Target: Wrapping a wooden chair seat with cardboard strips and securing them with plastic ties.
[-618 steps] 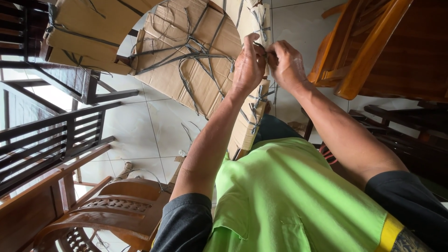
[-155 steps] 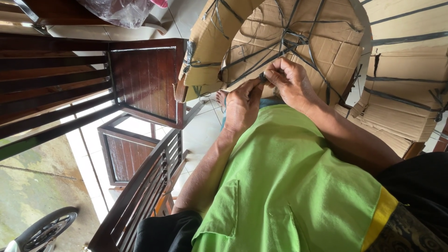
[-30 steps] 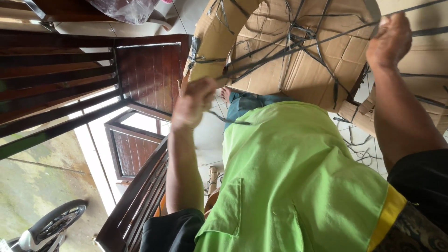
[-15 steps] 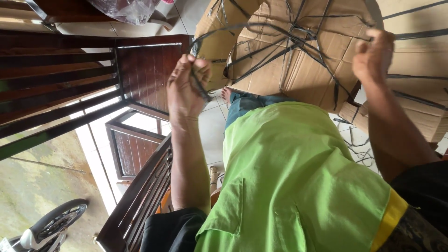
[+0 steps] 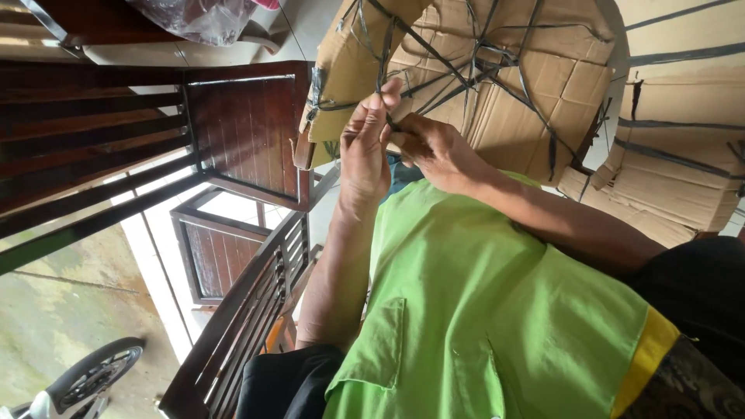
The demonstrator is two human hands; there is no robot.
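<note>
Dark wooden chairs point(image 5: 240, 132) with slatted backs crowd the left side over a pale tiled floor point(image 5: 167, 256) in daylight. A wheel point(image 5: 93, 376), perhaps a motorbike's, sits on bare concrete point(image 5: 54, 310); a clear plastic bag point(image 5: 202, 17) lies beyond.

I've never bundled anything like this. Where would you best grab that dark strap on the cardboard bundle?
Probably the loose stretch of strap at the bundle's near edge, pinched from the wearer's side. There it lifts off the cardboard; further in, the straps lie flat and crossed. The left hand and right hand both pinch it there.
</note>
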